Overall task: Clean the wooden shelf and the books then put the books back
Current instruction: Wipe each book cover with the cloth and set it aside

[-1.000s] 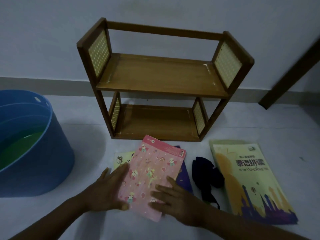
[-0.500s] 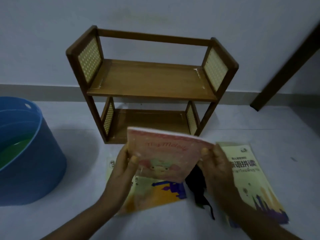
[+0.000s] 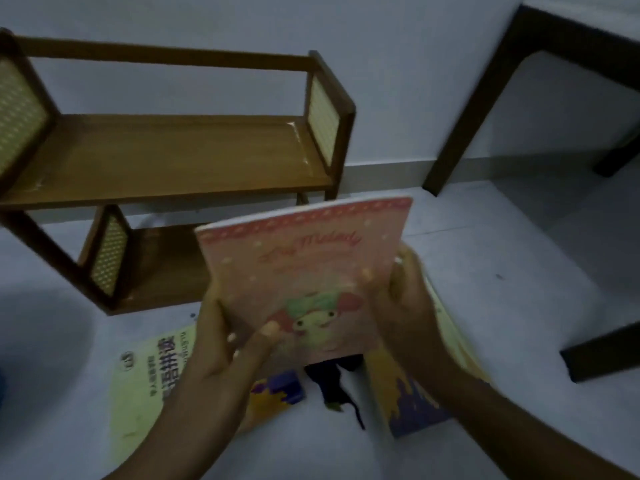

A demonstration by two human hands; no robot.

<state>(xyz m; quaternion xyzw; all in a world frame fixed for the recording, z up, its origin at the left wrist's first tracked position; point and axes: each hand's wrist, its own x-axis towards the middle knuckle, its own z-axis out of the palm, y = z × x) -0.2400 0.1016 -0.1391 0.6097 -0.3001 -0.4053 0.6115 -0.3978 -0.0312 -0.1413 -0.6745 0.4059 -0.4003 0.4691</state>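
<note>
At frame centre, the left hand (image 3: 221, 344) and right hand (image 3: 405, 306) hold the pink book (image 3: 304, 271) upright, fingers curled round its side edges, before the wooden shelf (image 3: 166, 161) at upper left.

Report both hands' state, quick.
Left hand: holding the pink book by its left edge.
Right hand: holding the same book by its right edge.

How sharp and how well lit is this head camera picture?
Head view: dim, bluish light throughout; motion blur smears the pink cartoon-cover book and both hands, left, right; the brown wooden two-tier shelf leans from wide-angle distortion.
</note>
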